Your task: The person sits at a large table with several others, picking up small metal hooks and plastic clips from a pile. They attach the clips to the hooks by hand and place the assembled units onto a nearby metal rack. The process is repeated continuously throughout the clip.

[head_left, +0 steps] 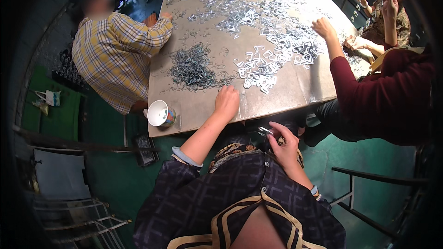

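Note:
My left hand [227, 103] reaches over the near part of the table. Its fingers are bent together at the lower right edge of a pile of thin dark metal wire rings [194, 68]; whatever is between the fingertips is hidden. Close to my lap, below the table's front edge, my right hand [286, 145] pinches a small silver metal clip [264, 131] between thumb and fingers. Right of the ring pile, flat silver metal loops [260, 82] lie scattered, joining a larger heap of such loops [295, 41] farther back.
A paper cup [158, 114] stands at the brown-covered table's [295, 93] near left corner. A person in a plaid shirt [110, 50] sits at the left. A person in a dark red sleeve [346, 78] reaches in from the right, with another person's raised hands [390, 4] behind.

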